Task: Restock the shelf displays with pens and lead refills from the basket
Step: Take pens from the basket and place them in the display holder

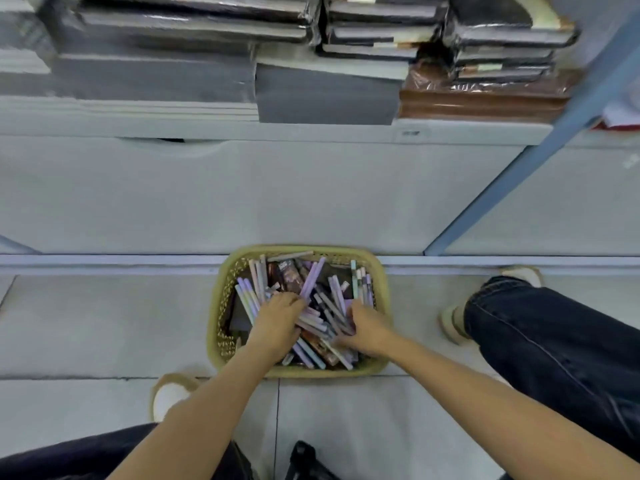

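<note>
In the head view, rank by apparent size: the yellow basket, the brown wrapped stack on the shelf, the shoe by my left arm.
1. yellow basket
2. brown wrapped stack, about as wide but thinner; it is farther off
3. shoe, partly hidden

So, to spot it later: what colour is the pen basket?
The basket is pale yellow; the head view shows it.

Yellow woven basket (311,373) on the floor holds jumbled pastel pens (313,277) and dark refill packs (290,275).
</note>
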A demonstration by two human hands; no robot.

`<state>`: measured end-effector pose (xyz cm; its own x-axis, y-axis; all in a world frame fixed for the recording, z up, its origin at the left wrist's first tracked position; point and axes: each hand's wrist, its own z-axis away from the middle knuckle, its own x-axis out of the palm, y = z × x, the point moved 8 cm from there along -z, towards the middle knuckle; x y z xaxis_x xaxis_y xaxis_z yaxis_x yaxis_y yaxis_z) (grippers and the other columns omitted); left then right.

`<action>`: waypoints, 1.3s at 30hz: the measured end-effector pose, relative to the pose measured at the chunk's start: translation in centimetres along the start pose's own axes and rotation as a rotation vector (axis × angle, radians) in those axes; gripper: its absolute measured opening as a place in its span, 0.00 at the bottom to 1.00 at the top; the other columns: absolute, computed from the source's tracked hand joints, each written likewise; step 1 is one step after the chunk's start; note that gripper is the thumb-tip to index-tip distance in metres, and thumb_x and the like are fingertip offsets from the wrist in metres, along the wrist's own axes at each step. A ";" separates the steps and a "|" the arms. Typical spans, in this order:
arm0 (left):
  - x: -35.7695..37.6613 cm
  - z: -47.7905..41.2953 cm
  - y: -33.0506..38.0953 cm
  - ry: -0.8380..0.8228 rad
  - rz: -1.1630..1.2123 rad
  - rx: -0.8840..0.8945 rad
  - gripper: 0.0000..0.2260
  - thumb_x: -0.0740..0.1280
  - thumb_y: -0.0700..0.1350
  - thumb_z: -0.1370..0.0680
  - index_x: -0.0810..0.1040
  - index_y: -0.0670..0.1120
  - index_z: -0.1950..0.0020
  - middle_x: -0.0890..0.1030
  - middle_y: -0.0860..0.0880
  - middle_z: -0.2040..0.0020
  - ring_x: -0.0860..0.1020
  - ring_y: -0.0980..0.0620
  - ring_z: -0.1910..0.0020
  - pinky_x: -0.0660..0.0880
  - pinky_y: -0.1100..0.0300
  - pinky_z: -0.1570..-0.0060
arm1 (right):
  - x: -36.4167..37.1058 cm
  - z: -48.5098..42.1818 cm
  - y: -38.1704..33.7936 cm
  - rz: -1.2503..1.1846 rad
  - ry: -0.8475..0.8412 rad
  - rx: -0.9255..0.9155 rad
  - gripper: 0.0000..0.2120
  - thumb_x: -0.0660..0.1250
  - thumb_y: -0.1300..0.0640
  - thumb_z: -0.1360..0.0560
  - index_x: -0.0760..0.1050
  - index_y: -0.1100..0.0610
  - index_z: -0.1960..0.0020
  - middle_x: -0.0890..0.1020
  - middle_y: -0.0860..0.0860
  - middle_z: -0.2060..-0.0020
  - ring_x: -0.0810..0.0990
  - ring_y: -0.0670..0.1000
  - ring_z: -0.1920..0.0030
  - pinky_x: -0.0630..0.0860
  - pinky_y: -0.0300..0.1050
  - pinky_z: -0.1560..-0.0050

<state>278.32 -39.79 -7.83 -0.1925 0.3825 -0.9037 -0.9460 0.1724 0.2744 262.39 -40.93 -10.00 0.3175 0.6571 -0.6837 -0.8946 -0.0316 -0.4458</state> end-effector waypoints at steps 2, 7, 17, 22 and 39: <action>0.8 -0.8 -0.2 0.003 -0.105 -0.022 0.23 0.66 0.43 0.22 0.66 0.49 0.28 0.68 0.46 0.32 0.65 0.45 0.31 0.65 0.52 0.35 | 1.0 -0.4 -0.1 0.014 0.012 -0.027 0.29 0.76 0.39 0.34 0.61 0.52 0.48 0.69 0.46 0.59 0.68 0.46 0.63 0.61 0.41 0.69; 2.1 -1.9 -0.8 0.034 -0.229 0.106 0.18 0.65 0.49 0.22 0.72 0.49 0.33 0.71 0.45 0.39 0.68 0.43 0.37 0.60 0.48 0.34 | 1.0 -1.2 0.3 -0.046 0.024 -0.048 0.28 0.76 0.46 0.32 0.64 0.53 0.42 0.74 0.49 0.50 0.74 0.50 0.53 0.72 0.45 0.58; 0.1 -2.5 0.0 0.084 0.018 0.260 0.09 0.64 0.41 0.20 0.76 0.41 0.41 0.76 0.43 0.45 0.74 0.43 0.47 0.68 0.55 0.50 | -2.3 -1.4 0.5 -0.182 -0.136 -0.098 0.11 0.60 0.53 0.18 0.70 0.59 0.40 0.76 0.51 0.57 0.72 0.47 0.64 0.71 0.38 0.64; -5.3 -3.5 -1.0 0.181 0.416 0.001 0.12 0.54 0.49 0.16 0.69 0.42 0.42 0.77 0.45 0.63 0.74 0.46 0.69 0.70 0.51 0.70 | -6.6 -1.5 2.1 -0.171 0.003 -0.074 0.14 0.59 0.53 0.18 0.76 0.63 0.51 0.74 0.51 0.63 0.71 0.47 0.65 0.67 0.34 0.66; -4.8 -3.6 2.3 -0.109 0.489 -0.074 0.12 0.78 0.52 0.32 0.80 0.49 0.57 0.81 0.48 0.63 0.77 0.52 0.68 0.78 0.54 0.65 | -9.2 -1.4 -2.8 -0.111 -0.072 -0.228 0.18 0.74 0.47 0.29 0.80 0.64 0.58 0.74 0.55 0.67 0.69 0.51 0.68 0.62 0.43 0.67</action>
<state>276.16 -44.46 -4.07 -0.5930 0.4955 -0.6348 -0.7688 -0.1137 0.6293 262.42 -47.95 -3.25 0.3795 0.7174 -0.5842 -0.7588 -0.1198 -0.6402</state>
